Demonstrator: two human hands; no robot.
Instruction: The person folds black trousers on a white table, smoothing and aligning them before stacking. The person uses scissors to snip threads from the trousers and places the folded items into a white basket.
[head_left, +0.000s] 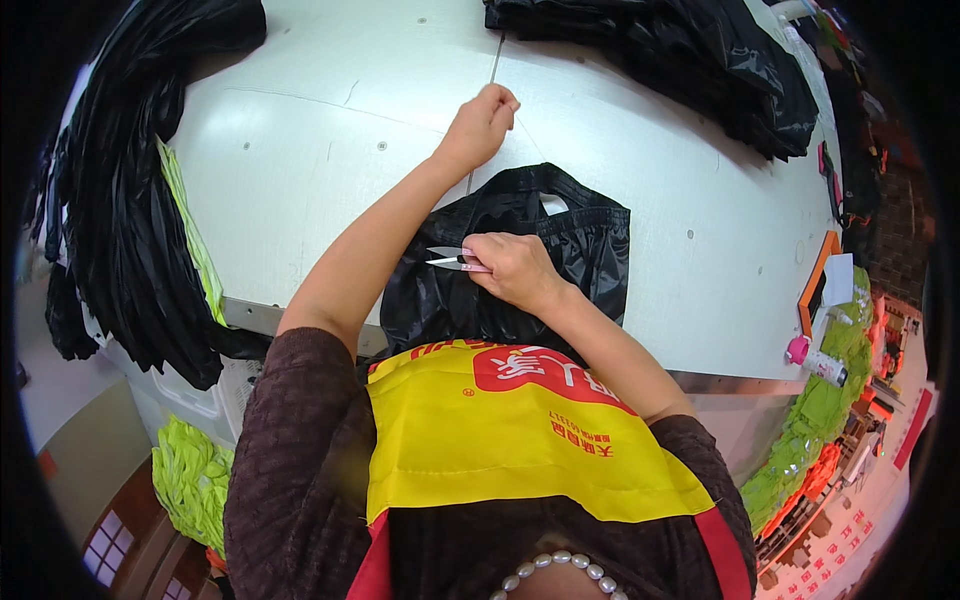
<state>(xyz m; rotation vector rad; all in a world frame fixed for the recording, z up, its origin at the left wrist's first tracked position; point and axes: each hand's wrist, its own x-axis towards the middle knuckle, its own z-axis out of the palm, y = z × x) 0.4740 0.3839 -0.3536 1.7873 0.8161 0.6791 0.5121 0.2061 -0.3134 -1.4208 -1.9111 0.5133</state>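
Note:
My right hand (516,270) is closed around a pair of small thread snips (448,258), whose pointed blades stick out to the left over a black garment. This shiny black garment (440,300) lies at the near edge of the table, with a gathered elastic waistband (590,217) and a white label (553,205) inside it. Farther out, above the white table, my left hand (480,128) is raised with its fingers pinched together. From those fingers a faint thread (532,142) runs down to the top of the waistband.
Long black fabric pieces (110,200) hang over the table's left side, beside a neon-yellow strip (190,225). A black garment pile (690,60) lies at the far right of the white table (310,150). Off the right edge are a pink-capped bottle (822,364) and green fabric (815,430).

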